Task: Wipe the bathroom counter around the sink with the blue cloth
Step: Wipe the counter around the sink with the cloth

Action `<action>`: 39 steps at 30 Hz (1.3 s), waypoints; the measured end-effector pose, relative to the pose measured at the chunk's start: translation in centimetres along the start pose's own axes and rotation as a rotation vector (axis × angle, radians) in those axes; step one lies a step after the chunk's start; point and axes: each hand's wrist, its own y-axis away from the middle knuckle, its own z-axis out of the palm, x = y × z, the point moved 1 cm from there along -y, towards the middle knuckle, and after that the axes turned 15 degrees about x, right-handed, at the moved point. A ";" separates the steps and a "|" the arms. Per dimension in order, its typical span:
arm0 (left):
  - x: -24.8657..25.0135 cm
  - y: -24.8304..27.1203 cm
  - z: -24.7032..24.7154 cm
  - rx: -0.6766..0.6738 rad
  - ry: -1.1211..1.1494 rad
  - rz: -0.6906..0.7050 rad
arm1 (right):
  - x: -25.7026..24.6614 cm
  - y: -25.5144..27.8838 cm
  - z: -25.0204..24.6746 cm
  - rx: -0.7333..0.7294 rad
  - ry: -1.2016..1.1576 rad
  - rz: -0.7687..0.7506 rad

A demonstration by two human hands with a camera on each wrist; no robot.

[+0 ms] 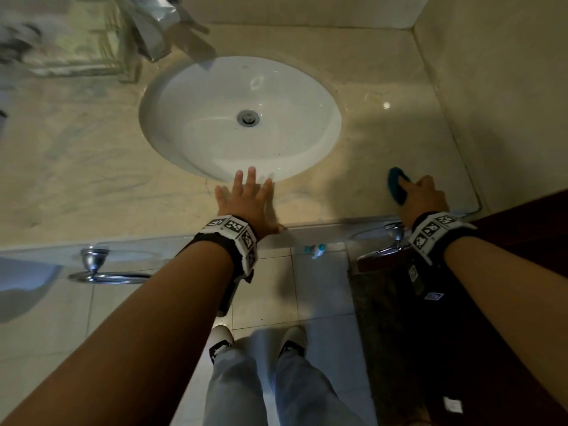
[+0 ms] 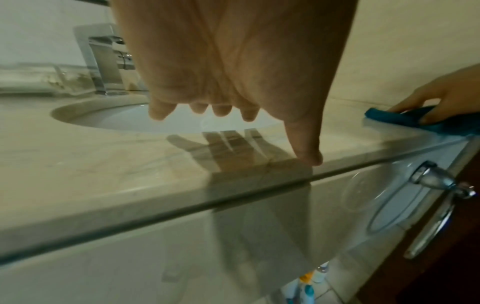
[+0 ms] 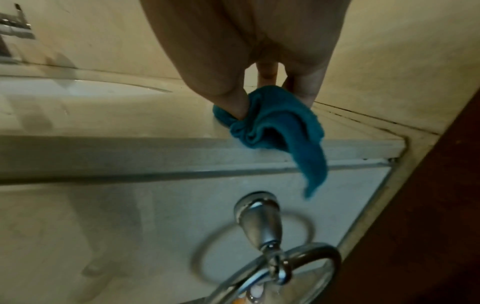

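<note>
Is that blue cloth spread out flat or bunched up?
Bunched up. The blue cloth sits crumpled in folds under the right hand on the counter, one corner dangling over the front edge.

A bathroom, no doubt about it: a white oval sink [image 1: 239, 118] with a metal drain [image 1: 248, 117] sits sunk into a beige marble counter [image 1: 76, 167] at the centre of the head view. A chrome faucet [image 1: 159, 29] stands at upper left, chrome towel rings [image 1: 101, 269] hang off the counter's front, and pale floor tiles [image 1: 322, 290] spread across the lower frame.
</note>
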 end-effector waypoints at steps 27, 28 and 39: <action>-0.2 0.4 0.6 -0.017 0.096 -0.108 | -13.8 7.9 2.5 -0.092 -0.143 -0.435; -0.2 0.4 0.6 -0.018 0.095 -0.107 | -13.7 7.7 2.8 -0.095 -0.184 -0.447; -0.3 0.0 0.4 -0.045 0.111 -0.110 | -7.6 2.5 1.6 -0.024 -0.097 -0.143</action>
